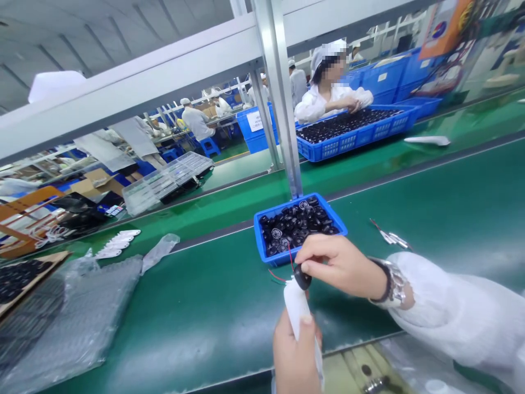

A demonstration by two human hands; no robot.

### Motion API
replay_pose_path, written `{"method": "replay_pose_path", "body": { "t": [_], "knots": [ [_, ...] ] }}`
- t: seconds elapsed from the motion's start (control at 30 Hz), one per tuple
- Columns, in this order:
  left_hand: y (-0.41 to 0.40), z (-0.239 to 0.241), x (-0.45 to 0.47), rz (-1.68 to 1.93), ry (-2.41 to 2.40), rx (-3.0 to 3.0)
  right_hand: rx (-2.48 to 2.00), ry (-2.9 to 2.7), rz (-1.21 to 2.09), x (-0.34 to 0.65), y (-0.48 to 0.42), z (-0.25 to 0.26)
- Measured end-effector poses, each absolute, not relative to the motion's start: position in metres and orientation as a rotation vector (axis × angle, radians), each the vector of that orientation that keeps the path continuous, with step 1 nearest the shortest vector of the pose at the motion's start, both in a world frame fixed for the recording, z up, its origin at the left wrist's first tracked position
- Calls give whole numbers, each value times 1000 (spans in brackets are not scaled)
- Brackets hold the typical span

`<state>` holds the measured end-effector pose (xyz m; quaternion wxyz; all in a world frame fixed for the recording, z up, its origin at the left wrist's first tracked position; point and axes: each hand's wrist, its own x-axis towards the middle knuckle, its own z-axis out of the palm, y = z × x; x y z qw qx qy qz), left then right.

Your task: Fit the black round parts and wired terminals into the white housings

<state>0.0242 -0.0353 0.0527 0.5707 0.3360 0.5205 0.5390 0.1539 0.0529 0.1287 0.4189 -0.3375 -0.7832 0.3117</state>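
My left hand is wrapped round a white plastic handle-like part, held upright near the front edge of the green work surface. Thin red and green wires stick out at its upper end. Between the thumb and forefinger of my right hand is a small black cap-like piece, pressed against or right beside the white part's top; whether they are joined I cannot tell. Just behind both hands sits a blue tray full of similar black pieces.
Small wired silver pieces lie to the right. Clear plastic trays and several white parts are at left. A metal post rises behind the tray. Across the belt, a person works over a large blue crate.
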Motion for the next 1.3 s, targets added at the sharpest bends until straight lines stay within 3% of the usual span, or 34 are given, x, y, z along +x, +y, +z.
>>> {"method": "replay_pose_path", "body": {
  "t": [0.2,0.43,0.53,0.9,1.07,1.17,1.3],
  "knots": [
    [-9,64,28,1144,1576,1572,-1135,-1933,849,177,52,112],
    [25,69,37,700,1762,2246,-1169,-1894,1489,225,81,128],
    [40,77,43,575,1767,2443,-1237,-1796,1571,237,93,131],
    [98,147,65,163,1383,2327,-1274,-1286,1813,271,118,135],
    [101,154,71,64,1339,2364,-1305,-1205,1914,273,114,132],
    [96,145,76,126,1353,2489,-1318,-1195,1893,283,108,121],
    [80,123,69,751,1472,2680,-1419,-1039,1656,321,120,94]
  ]
}}
